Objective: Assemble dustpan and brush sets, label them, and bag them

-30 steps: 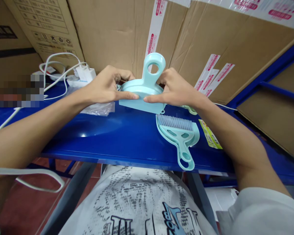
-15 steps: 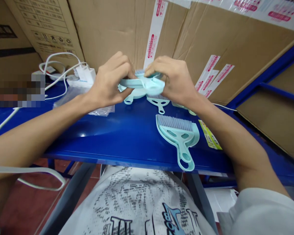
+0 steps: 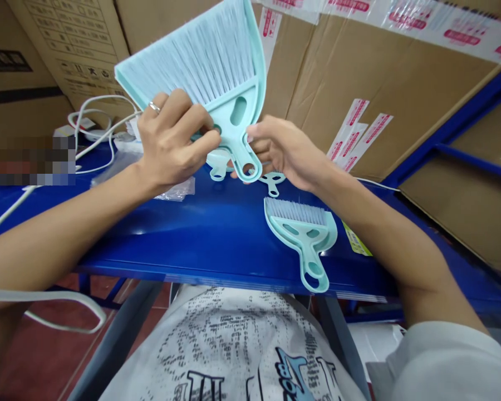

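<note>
A light teal dustpan with a hand brush nested in it (image 3: 234, 111) is held up above the table, bristles toward the upper left. My left hand (image 3: 173, 145), with a ring on one finger, grips it by its lower left side. The thumb of my right hand (image 3: 290, 147) presses at the neck of the handle, while its other fingers curl behind, partly hidden. Below my right hand, a second dustpan and brush set (image 3: 307, 231) lies on the blue table (image 3: 183, 234), its handle over the front edge. Further back, more teal handles (image 3: 272, 186) show behind my hands.
Clear plastic bags (image 3: 175, 189) lie at the left beside white cables (image 3: 104, 111). A yellow-green card (image 3: 357, 242) rests by my right forearm. Tall cardboard boxes (image 3: 317, 72) wall the back, and a blue metal frame (image 3: 480, 167) stands at the right.
The held set has been tilted up, so its bristle face now shows instead of its edge. My left hand moved to its side, and my right hand dropped to the handle.
</note>
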`<state>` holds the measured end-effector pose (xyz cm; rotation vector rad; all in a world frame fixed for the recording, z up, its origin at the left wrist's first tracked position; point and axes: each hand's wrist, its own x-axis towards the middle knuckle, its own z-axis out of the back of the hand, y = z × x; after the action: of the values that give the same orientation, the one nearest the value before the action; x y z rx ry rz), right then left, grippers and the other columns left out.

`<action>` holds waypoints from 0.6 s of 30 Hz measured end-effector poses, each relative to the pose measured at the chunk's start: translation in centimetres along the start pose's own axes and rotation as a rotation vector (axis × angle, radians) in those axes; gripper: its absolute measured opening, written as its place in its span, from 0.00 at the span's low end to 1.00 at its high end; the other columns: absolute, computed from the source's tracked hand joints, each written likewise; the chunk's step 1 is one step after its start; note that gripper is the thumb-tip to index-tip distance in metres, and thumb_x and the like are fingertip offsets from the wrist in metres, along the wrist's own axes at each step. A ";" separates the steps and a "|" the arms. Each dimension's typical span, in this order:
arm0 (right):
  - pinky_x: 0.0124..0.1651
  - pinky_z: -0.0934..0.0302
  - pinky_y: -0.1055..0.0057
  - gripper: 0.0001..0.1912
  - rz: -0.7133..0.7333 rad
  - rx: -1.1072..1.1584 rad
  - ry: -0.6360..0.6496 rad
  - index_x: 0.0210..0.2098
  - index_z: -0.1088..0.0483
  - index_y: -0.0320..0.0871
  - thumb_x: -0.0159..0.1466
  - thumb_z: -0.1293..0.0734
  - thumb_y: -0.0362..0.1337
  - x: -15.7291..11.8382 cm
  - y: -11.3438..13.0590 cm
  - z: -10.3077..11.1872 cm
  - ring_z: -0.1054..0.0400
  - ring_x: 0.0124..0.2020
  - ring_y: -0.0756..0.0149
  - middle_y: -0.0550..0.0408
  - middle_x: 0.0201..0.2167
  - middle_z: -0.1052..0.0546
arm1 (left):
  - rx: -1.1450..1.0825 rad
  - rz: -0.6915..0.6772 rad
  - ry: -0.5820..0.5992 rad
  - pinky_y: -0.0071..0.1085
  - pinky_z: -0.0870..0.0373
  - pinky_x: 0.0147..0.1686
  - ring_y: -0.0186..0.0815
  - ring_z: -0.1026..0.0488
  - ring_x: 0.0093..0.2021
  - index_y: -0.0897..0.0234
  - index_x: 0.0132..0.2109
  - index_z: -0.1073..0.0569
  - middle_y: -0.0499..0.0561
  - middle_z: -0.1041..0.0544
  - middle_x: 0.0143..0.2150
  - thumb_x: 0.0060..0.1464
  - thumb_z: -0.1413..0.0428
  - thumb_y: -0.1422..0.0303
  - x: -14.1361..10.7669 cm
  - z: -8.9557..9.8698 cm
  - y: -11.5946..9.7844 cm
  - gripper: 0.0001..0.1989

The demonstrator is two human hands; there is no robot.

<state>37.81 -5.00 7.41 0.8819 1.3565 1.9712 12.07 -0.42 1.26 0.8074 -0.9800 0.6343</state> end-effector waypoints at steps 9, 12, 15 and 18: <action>0.28 0.24 0.66 0.26 0.012 -0.148 0.054 0.34 0.30 0.45 0.57 0.17 0.56 0.8 -1.7 0.3 0.18 0.35 0.55 0.49 0.31 0.18 | -0.100 0.158 0.225 0.49 0.40 0.51 0.47 0.31 0.46 0.59 0.31 0.35 0.55 0.25 0.38 0.75 0.53 0.60 1.3 1.5 -2.2 0.21; 0.27 0.25 0.68 0.26 0.021 -0.161 0.048 0.35 0.29 0.45 0.58 0.18 0.55 0.9 -1.8 0.7 0.18 0.34 0.57 0.48 0.33 0.17 | -0.263 0.214 0.216 0.51 0.39 0.54 0.51 0.31 0.53 0.57 0.32 0.32 0.56 0.25 0.39 0.72 0.48 0.55 1.6 1.7 -2.1 0.19; 0.26 0.27 0.68 0.25 0.047 -0.198 0.031 0.34 0.29 0.45 0.59 0.18 0.56 1.1 -1.8 1.0 0.19 0.33 0.58 0.49 0.33 0.17 | -0.356 0.209 0.273 0.50 0.37 0.55 0.53 0.32 0.57 0.56 0.36 0.29 0.56 0.24 0.41 0.65 0.40 0.49 2.1 2.1 -2.1 0.18; 0.26 0.28 0.67 0.26 0.102 -0.285 -0.011 0.29 0.30 0.45 0.61 0.20 0.59 1.0 -1.2 1.0 0.21 0.30 0.59 0.50 0.30 0.18 | -0.399 0.218 0.295 0.44 0.34 0.52 0.49 0.32 0.57 0.56 0.38 0.28 0.54 0.24 0.41 0.64 0.39 0.45 2.7 2.4 -2.4 0.20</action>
<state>38.15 -3.30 6.73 0.8379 1.0074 2.1666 13.95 -3.48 3.74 0.2472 -0.8893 0.6929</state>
